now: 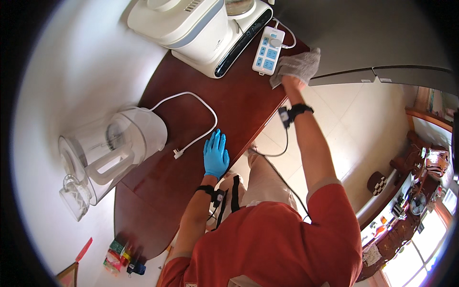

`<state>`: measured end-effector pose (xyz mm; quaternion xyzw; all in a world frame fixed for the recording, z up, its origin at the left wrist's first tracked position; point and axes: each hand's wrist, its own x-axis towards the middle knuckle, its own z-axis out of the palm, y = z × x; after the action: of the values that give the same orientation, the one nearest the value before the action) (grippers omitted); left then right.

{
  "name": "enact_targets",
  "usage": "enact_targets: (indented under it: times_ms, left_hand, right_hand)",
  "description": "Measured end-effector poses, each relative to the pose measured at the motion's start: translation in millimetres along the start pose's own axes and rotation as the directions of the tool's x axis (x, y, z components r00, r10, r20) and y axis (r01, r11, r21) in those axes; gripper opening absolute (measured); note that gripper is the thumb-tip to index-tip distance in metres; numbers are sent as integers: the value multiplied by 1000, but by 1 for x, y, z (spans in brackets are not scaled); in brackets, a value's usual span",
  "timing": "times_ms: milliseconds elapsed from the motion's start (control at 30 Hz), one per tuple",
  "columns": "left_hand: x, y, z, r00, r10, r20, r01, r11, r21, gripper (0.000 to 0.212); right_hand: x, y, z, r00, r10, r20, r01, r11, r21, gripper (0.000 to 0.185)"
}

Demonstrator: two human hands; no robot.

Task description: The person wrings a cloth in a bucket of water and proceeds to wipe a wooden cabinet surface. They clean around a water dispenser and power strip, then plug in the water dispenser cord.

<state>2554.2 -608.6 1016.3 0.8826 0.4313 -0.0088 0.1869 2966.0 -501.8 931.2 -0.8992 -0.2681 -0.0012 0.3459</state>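
Observation:
My left hand (216, 154), in a blue disposable glove, lies palm down near the edge of a dark red wooden table (229, 100), with nothing in it. Beside its fingertips rests the plug (178, 154) of a white power cord. That cord runs to a blender with a clear jug (107, 154) and a white base. Bare of any glove, my right hand (294, 83) holds a grey cloth (299, 66) at the table's far right corner. The cloth partly hides its fingers. Just left of the cloth lies a white power strip (268, 52) with blue sockets and one plug in it.
A white countertop appliance (200, 32) with a black front panel stands at the table's back. A large grey cabinet or refrigerator (358, 43) adjoins the right corner. Small colourful packets (120, 253) sit past the near left end. A black cable (283, 179) hangs from my right wrist strap.

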Motion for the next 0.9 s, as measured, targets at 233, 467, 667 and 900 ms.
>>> enact_targets:
  times_ms: [233, 467, 667, 900]
  left_hand:
    - [-12, 0, 0, 1000, -16, 8, 16, 1000, 12, 62]
    - [0, -2, 3, 1000, -3, -13, 3, 1000, 14, 61]
    - [-2, -1, 5, 1000, -12, 15, 12, 1000, 25, 62]
    - [1, -1, 1, 1000, -5, 7, 5, 999, 41, 62]
  right_hand:
    - [-36, -117, -97, 939, 307, 153, -234, 248, 940, 58]
    - [-15, -68, -46, 995, 25, -93, -23, 999, 24, 73]
    - [19, -47, -20, 996, 92, 19, -81, 942, -324, 70]
    - [-6, -48, -25, 978, 186, 92, -183, 983, -32, 79]
